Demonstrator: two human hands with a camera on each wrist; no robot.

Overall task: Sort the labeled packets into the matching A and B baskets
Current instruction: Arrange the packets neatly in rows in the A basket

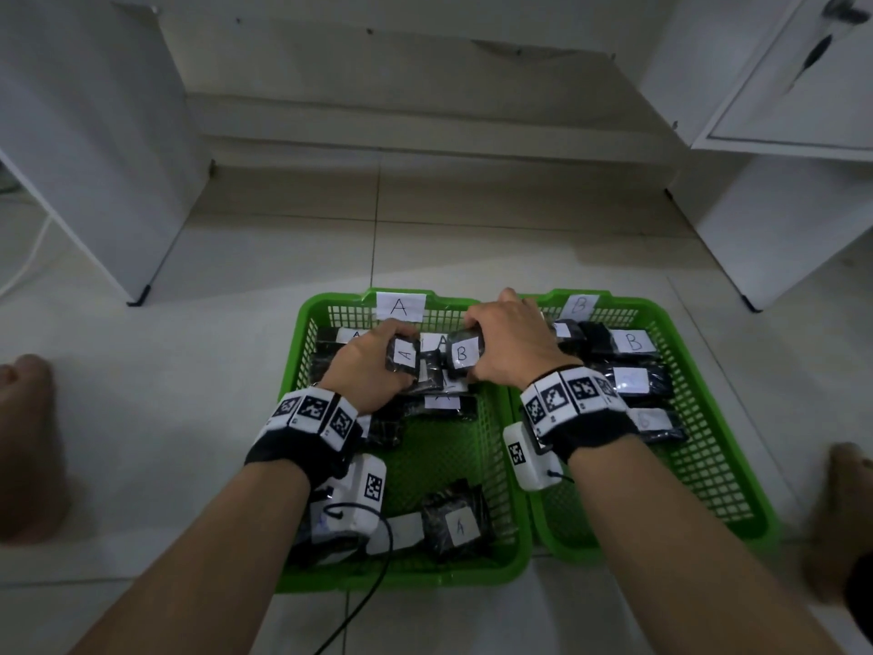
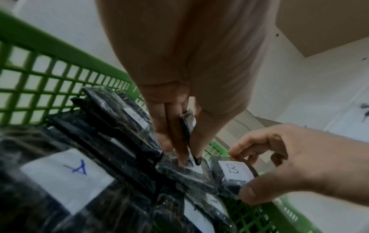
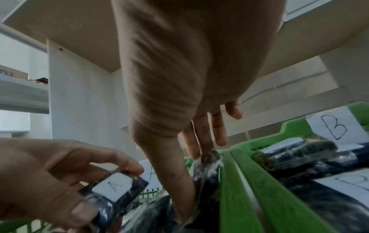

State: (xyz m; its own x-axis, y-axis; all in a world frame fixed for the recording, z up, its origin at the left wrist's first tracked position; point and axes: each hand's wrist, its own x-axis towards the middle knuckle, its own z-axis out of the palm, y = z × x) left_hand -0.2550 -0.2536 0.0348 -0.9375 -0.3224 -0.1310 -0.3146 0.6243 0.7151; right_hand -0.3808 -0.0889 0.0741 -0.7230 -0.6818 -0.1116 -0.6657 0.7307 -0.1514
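Note:
Two green mesh baskets sit side by side on the floor: basket A [image 1: 302,333] on the left, basket B [image 1: 737,465] on the right, each with a paper letter tag on its far rim. My left hand [image 1: 373,366] pinches a black packet labelled A [image 1: 404,356] above basket A; the same packet labelled A [image 3: 113,187] shows in the right wrist view. My right hand [image 1: 510,347] grips a black packet labelled B [image 1: 463,354] over the far right of basket A; the left wrist view shows this packet labelled B [image 2: 233,170] too.
Basket A holds several black packets, one labelled A [image 1: 460,524] near the front. Basket B holds several packets marked B [image 1: 630,342] along its far and right side. White cabinets [image 1: 80,148] flank the tiled floor. A black cable [image 1: 378,583] trails from my left wrist.

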